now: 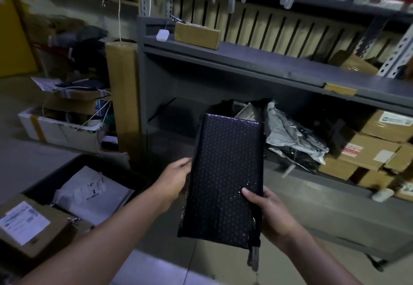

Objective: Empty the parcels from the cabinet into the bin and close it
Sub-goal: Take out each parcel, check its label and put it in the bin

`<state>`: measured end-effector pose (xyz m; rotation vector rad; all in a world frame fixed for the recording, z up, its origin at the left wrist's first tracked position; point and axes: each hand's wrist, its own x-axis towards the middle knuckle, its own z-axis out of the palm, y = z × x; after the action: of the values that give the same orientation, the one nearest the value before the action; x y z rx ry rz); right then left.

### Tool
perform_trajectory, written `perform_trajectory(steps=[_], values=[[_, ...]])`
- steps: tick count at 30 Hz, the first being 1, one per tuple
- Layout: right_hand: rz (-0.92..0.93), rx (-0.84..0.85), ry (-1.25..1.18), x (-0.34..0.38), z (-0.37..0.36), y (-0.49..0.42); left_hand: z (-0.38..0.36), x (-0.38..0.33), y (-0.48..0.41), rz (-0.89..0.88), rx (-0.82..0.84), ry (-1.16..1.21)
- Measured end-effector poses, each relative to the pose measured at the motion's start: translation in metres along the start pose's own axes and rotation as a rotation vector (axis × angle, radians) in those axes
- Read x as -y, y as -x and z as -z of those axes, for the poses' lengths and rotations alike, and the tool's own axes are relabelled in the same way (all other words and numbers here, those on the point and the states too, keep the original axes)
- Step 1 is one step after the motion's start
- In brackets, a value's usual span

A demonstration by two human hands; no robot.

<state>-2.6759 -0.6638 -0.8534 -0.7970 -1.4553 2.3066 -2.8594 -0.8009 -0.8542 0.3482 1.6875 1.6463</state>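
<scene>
Both hands are holding the dark bubble-wrap parcel upright in the air, in front of the grey cabinet and outside its open lower compartment. The left hand is gripping the parcel's left edge at about mid-height, with the fingers curling behind it. The right hand is pinching the lower right corner, thumb lying on the front face and fingers hidden behind. A loose strip is hanging from the parcel's bottom right corner. The parcel is blocking the view of the middle of the compartment. To its right, crumpled grey poly bags are lying in a heap, and stacked cardboard boxes are sitting further right, touching one another. The dark bin is standing on the floor at lower left, well apart from the parcel, with the left forearm stretching across between them. White mailers are lying in the bin, and a labelled brown box is resting at its near edge; whether it is inside cannot be told. A tall cardboard-wrapped roll is standing just beside the cabinet's left wall. A white open carton of clutter is sitting on the floor further left. A small brown box and a white tag are resting on the cabinet top. More white tags are hanging on strings from the shelf above.
</scene>
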Motion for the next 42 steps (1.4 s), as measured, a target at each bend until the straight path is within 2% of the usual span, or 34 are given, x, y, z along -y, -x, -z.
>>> perform_trajectory(steps=[2,4,9,13,15,17,21,23,25,28,30,33,38,42], values=[[0.13,-0.07,0.135,-0.005,0.001,-0.004,-0.001,0.001,0.0,0.045,-0.083,0.013],[0.284,-0.106,0.332,-0.009,-0.001,-0.007,0.0,-0.001,0.001,0.084,-0.089,0.01],[0.689,-0.086,0.928,-0.023,0.008,-0.015,0.009,-0.014,0.003,0.259,0.017,0.407],[1.022,-0.099,1.413,-0.026,0.015,-0.016,0.024,-0.022,0.006,0.297,0.15,0.545],[1.069,-0.137,1.496,-0.025,0.012,-0.015,0.028,-0.025,0.007,0.259,0.19,0.486],[1.033,-0.172,1.553,-0.023,0.012,-0.016,0.031,-0.024,0.003,0.196,0.164,0.29],[0.893,-0.02,1.714,-0.017,0.021,-0.018,0.042,-0.022,-0.003,-0.023,0.068,0.08],[0.817,-0.027,1.637,-0.015,0.023,-0.018,0.049,-0.026,-0.003,-0.095,0.11,0.025],[0.804,-0.123,1.497,-0.009,0.023,-0.022,0.052,-0.03,-0.003,-0.157,0.163,-0.073],[0.833,-0.277,1.44,0.001,0.026,-0.026,0.048,-0.034,0.001,-0.222,0.215,-0.279],[0.696,-0.232,1.356,0.004,0.029,-0.029,0.043,-0.035,0.002,-0.258,0.223,-0.402],[0.471,-0.064,1.159,-0.001,0.027,-0.034,0.041,-0.034,0.004,-0.275,0.222,-0.432],[0.407,-0.06,1.05,-0.008,0.017,-0.038,0.04,-0.034,0.003,-0.335,0.206,-0.461],[0.345,-0.015,0.816,-0.011,0.008,-0.035,0.043,-0.03,-0.002,-0.43,0.117,-0.526]])
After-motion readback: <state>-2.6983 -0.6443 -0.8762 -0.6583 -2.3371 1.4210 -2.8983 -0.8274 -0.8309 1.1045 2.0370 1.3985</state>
